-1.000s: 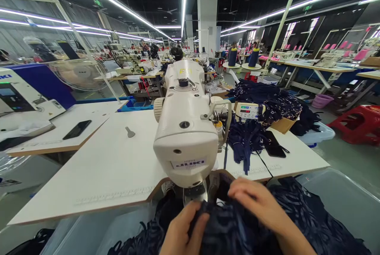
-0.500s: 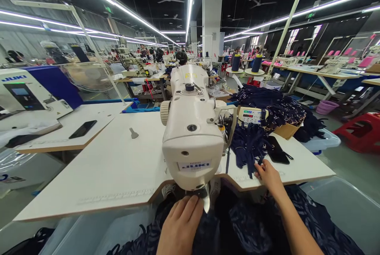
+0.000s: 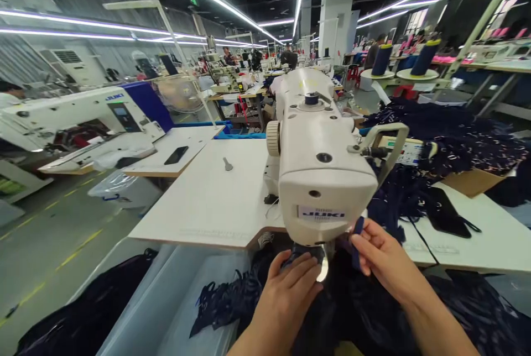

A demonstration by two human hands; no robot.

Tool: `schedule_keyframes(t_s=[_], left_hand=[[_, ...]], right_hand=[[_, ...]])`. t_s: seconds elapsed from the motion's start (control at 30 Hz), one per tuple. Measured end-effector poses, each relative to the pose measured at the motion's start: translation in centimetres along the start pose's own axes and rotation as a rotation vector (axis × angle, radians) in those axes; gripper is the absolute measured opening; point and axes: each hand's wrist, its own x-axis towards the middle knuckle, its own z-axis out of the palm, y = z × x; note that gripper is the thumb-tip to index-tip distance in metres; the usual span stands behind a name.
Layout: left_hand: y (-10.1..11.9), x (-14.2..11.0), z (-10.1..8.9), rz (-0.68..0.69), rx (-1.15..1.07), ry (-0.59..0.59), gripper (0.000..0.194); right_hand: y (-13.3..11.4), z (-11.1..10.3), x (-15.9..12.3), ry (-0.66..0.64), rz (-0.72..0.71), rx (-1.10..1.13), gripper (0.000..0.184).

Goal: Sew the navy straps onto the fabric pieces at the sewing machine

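Strap (image 3: 357,245) moved machineward, long axis (roughly) upright.

JUKI sewing machine (image 3: 326,179) on white surface (image 3: 199,195), left hand (image 3: 292,287) flat on dark fabric (image 3: 307,254) below machine head, right hand (image 3: 379,254) pinching navy strap (image 3: 357,242), phone (image 3: 447,212) at right

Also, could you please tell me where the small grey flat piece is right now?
In the head view, the grey flat piece lies on the white tabletop, left of the sewing machine and beyond the left hand.
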Motion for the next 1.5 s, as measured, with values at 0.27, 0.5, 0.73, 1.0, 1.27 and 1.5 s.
schedule_keyframes(t_s=[0.27, 0.5, 0.73, 1.0, 1.27, 1.5], left_hand=[[-1.4, -1.7, 1.1, -0.096, -0.241, 0.014, 0.022], [-1.0, -1.1, 1.0, -0.066, -0.197, 0.031, 0.025], [-0.8, -0.8, 1.1, -0.011, -0.114, 0.042, 0.025], [-1.0, -0.2, 0.1, 0.064, -0.069, -0.092, 0.027], [-1.4, -0.2, 0.2, 0.106, 0.07, -0.104, 0.022], [-0.4, -0.5, 0.5, 0.023, 0.209, -0.125, 0.026]], right_hand=[[3.5, 3.6, 0.1, 0.048, -0.089, -0.283, 0.029], [3.4, 5.1, -0.5, 0.138, -0.099, -0.234, 0.03], [3.4, 5.2, -0.7, 0.142, -0.086, -0.251, 0.026], [3.8, 5.1, -0.7, 0.113, -0.035, -0.29, 0.024], [3.9, 4.3, -0.1, 0.092, -0.081, -0.267, 0.019], [4.0, 3.4, 1.7, 0.044, -0.027, -0.385, 0.025]])
